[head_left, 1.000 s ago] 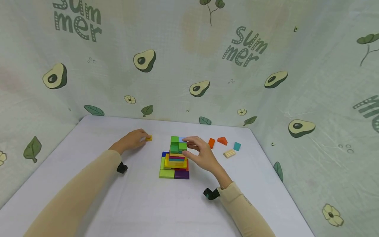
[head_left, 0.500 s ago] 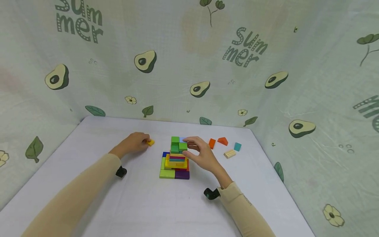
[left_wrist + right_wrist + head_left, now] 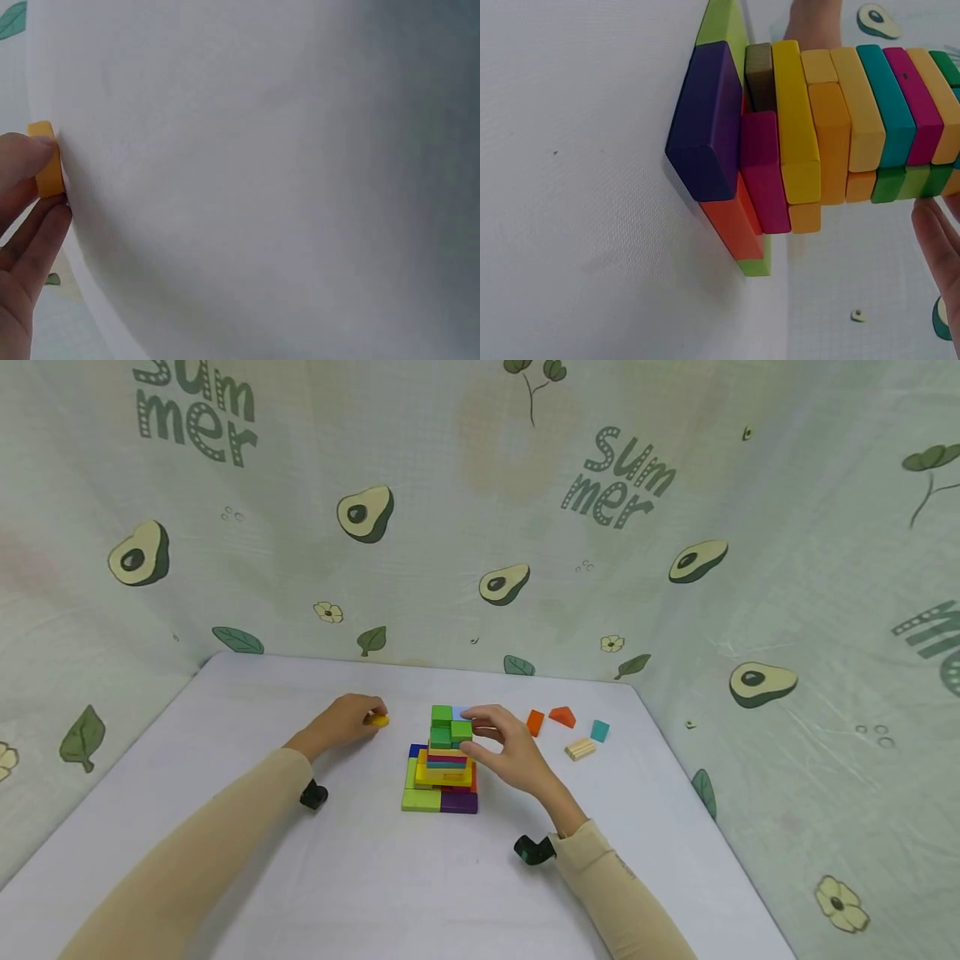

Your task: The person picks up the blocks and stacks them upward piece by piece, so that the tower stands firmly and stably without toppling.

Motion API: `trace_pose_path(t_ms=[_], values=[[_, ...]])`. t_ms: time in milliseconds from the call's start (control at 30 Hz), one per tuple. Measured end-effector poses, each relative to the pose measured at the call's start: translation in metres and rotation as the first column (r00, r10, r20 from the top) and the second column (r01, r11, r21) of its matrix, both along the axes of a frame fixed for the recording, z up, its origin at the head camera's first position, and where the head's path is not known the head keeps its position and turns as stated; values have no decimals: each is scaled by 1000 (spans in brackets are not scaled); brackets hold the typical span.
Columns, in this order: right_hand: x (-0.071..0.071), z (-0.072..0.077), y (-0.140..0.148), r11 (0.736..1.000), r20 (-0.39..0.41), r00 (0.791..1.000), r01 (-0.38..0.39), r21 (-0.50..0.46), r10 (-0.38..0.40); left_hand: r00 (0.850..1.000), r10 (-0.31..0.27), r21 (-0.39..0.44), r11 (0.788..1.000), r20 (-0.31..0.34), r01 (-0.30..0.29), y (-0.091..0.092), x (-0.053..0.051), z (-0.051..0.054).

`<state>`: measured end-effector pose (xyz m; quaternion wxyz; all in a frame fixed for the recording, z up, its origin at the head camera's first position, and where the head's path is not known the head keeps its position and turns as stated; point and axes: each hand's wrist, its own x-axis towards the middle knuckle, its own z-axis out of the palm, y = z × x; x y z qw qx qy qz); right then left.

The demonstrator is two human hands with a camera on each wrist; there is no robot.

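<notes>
My left hand pinches a small yellow block at the white table's surface, left of the block tower. In the left wrist view the block sits between thumb and fingers, its lower edge close to the cloth. The tower rises in the middle from a wide base of lime green and purple blocks. Green blocks and a light blue one top it. My right hand is at the tower's upper right side, thumb and fingers spread apart. One fingertip touches or nearly touches the stacked blocks.
To the tower's right lie loose pieces: an orange block, an orange-red wedge, a teal block and a ridged natural-wood piece. A patterned cloth hangs behind the white table.
My left hand has shifted slightly right and nearer to me, with the yellow block turned and drawn a little nearer too. The right hand has stayed at the tower.
</notes>
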<state>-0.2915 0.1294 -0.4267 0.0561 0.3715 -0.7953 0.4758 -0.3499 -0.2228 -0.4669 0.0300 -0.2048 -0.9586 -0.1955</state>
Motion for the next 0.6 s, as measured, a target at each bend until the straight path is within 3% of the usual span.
trace_pose_path(t_ms=[133,267,367,500,600], values=[[0,1,1,1000,13,1000,6,4,-6,1000,4,9,1000,15,-4,-2,2,0],[1,1,1,1000,21,1000,11,10,-12,1000,30,83,996,7,-31,-2,12,8],[2,2,1,1000,20,1000,9,8,-9,999,39,143,989,-27,-35,1,24,22],[2,2,0,1000,24,1000,10,7,-10,995,6,193,981,-100,14,12,44,47],[1,1,-1,1000,25,1000,12,10,-12,984,-34,238,968,-177,76,24,63,65]])
